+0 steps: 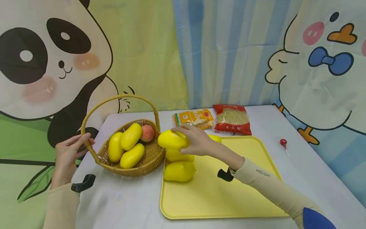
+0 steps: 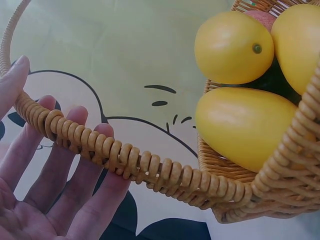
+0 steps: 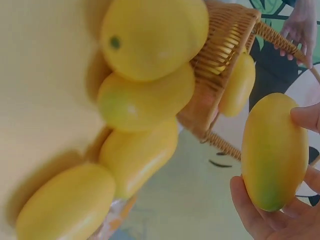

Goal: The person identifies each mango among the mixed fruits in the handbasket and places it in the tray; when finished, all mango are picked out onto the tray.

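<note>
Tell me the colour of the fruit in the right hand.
The fruit is yellow with a greenish end, clearest in the right wrist view.

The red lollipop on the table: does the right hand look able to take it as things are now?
Probably not directly: the right hand holds a yellow mango. Nothing appears to cover the red lollipop, which lies beside the yellow tray, so the way itself looks free.

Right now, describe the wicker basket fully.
The wicker basket is tan and woven, open, with a tall arched, wrapped handle. It sits on the white table, left of the yellow tray; contact unclear. Three yellow mangoes and a reddish peach show inside. The left hand holds the handle's left side.
</note>
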Demonstrator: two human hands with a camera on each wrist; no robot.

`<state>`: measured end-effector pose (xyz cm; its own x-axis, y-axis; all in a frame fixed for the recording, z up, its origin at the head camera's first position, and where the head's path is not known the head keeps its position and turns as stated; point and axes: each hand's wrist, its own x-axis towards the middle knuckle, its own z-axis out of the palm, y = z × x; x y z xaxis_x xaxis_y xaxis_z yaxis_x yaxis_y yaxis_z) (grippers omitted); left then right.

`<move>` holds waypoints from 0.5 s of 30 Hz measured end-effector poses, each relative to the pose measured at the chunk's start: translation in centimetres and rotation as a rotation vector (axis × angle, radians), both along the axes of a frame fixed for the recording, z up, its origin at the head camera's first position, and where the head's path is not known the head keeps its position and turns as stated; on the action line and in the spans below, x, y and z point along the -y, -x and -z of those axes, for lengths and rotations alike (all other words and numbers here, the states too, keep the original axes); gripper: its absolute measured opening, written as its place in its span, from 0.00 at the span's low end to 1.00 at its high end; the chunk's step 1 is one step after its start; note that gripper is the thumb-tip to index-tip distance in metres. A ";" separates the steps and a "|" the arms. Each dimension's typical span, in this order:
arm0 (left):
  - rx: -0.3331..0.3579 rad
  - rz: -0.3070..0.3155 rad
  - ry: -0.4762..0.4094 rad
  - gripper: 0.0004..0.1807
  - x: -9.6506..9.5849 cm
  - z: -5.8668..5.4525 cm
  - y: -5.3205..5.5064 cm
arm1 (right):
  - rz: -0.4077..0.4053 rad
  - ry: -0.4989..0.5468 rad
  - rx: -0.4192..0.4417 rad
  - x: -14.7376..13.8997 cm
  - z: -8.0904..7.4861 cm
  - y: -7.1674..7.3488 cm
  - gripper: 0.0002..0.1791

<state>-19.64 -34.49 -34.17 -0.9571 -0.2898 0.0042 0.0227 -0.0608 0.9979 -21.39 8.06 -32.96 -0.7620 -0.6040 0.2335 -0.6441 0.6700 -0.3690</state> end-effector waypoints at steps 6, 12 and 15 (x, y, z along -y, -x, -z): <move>-0.008 0.011 -0.014 0.08 0.0 0.0 -0.1 | 0.028 0.016 -0.028 -3.3 0.6 0.1 0.40; 0.000 0.004 0.003 0.10 -0.2 0.0 -0.1 | 0.028 0.028 -0.023 -5.9 2.2 -0.2 0.40; -0.007 0.010 -0.002 0.11 -0.1 0.0 -0.1 | 0.031 0.003 -0.024 -7.0 3.0 -0.3 0.39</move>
<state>-19.58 -34.34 -34.17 -0.9600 -0.2799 0.0105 0.0292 -0.0629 0.9976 -21.11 15.05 -35.97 -0.7749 -0.5791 0.2533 -0.6313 0.6891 -0.3557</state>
